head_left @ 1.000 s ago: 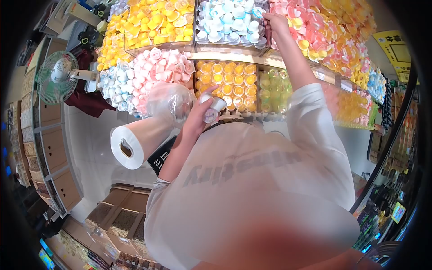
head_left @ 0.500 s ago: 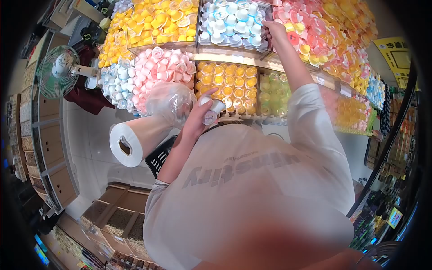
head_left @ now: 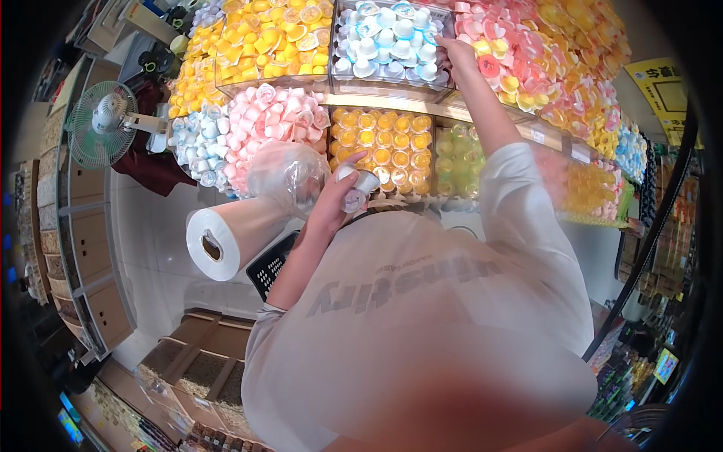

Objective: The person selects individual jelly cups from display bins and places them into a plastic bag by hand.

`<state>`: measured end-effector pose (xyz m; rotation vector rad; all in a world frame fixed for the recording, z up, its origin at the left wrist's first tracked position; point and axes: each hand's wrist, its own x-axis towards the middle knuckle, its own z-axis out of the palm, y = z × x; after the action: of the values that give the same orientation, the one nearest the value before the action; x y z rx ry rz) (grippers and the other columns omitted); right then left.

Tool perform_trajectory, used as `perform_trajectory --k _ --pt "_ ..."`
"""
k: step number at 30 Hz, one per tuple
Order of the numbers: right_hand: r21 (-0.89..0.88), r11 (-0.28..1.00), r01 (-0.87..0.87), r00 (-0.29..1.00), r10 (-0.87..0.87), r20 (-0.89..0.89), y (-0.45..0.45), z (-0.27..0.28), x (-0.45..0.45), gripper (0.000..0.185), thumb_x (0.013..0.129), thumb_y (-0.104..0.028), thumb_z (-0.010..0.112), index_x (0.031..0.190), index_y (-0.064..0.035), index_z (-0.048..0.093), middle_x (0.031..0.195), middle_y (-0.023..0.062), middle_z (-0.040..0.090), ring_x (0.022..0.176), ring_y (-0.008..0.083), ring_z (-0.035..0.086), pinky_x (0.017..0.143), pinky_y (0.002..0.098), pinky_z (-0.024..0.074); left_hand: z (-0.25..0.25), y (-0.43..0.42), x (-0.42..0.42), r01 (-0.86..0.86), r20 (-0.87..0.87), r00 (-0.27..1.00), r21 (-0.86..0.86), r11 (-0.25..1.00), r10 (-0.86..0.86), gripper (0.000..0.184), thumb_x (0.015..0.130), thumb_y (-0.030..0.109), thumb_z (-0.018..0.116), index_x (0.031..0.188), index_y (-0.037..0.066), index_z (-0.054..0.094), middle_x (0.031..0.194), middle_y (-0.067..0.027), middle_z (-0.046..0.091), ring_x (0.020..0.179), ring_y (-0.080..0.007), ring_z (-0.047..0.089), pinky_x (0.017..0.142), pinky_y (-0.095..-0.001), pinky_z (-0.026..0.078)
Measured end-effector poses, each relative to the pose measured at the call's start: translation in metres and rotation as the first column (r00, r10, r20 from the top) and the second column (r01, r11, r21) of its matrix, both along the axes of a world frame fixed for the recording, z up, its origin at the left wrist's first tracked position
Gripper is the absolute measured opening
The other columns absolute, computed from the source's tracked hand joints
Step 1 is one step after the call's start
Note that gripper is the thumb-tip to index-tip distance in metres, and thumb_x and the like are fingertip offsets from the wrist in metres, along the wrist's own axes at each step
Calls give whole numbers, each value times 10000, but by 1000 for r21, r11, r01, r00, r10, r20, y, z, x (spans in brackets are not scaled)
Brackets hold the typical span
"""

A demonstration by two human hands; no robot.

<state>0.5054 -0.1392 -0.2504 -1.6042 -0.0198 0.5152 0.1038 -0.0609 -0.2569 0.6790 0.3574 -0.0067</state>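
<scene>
The left hand (head_left: 336, 197) is curled around small cups (head_left: 366, 181), at least two of them, held close in front of the shirt (head_left: 422, 301); gathering them against the palm probably lets one hand carry several at once. The right hand (head_left: 457, 54) reaches to the right edge of the clear bin (head_left: 384, 85) of blue-and-white cups (head_left: 386, 43), its fingers bent together at the heap. The bin walls seem meant to keep the kinds apart: yellow cups (head_left: 275, 38) lie to the left, pink pieces (head_left: 489, 38) to the right. Nearer the body, orange cups (head_left: 382, 145) sit in neat rows beside green cups (head_left: 458, 151), likely so that each can be seen.

Whether the right hand pinches a cup I cannot tell, since its fingertips are small and partly turned away. The held cups are partly covered by the thumb and fingers, so their exact count is uncertain. The black basket (head_left: 269, 270) is partly hidden behind the left forearm and the white roll (head_left: 215, 245).
</scene>
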Motion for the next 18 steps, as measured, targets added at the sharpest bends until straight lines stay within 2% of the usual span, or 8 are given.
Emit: perform_trajectory --k 6,8,10,12,14,16,17,18 --pt "4 999 33 999 -33 23 -10 0 -6 215 811 -171 713 829 24 625 670 33 578 479 94 473 406 238 343 1 -2 -1 -23 -20 1000 5 1000 23 593 886 325 593 1390 112 366 1011 -153 618 647 -183 597 523 -259 490" --pt "146 981 126 935 -167 314 -12 5 -25 208 846 -173 680 869 29 634 678 10 579 541 71 492 473 220 377 1 -2 0 -34 -24 999 15 999 34 586 893 335 582 1390 112 365 1007 -154 620 640 -185 594 527 -265 488" --pt "151 988 -41 902 -28 431 -12 22 -73 137 869 -151 656 903 -19 638 723 -26 580 586 26 469 511 186 360 -1 -3 -1 -57 -32 998 -43 997 56 557 923 370 524 1391 113 364 1002 -149 625 629 -188 588 540 -272 486" --pt "76 914 -398 833 325 449 -12 34 -138 121 868 -134 656 942 -40 644 750 -39 591 662 23 506 582 182 391 1 -5 1 -86 -50 995 -72 994 82 534 944 388 481 1386 111 369 974 -140 622 629 -187 585 542 -277 481" --pt "-324 598 -733 485 794 368 -20 54 -200 265 815 -137 702 1066 -74 642 911 11 645 821 93 593 698 240 470 -2 -3 4 -106 -70 993 -97 990 99 516 964 406 437 1382 109 375 946 -130 620 629 -187 582 543 -282 475" --pt "-525 475 -706 138 819 556 -24 46 -241 385 771 -119 715 1142 -77 621 1035 81 647 938 205 625 791 317 502 -12 -2 6 -164 -130 981 -177 971 142 451 1010 384 342 1362 107 395 943 -95 596 716 -177 603 549 -294 497" --pt "-523 479 -705 142 818 558 -25 36 -249 385 771 -119 715 1142 -77 621 1035 81 647 938 205 625 791 317 502 -11 -3 6 -159 -130 982 -175 972 137 451 1010 384 342 1362 107 395 943 -95 596 716 -177 603 549 -294 497" --pt "-433 527 -732 256 801 541 -25 30 -254 392 760 -115 707 1139 -66 621 1050 115 639 953 262 616 817 346 494 -10 -3 7 -205 -130 974 -184 961 183 465 1003 408 352 1345 97 407 917 -95 591 700 -183 595 539 -299 475"
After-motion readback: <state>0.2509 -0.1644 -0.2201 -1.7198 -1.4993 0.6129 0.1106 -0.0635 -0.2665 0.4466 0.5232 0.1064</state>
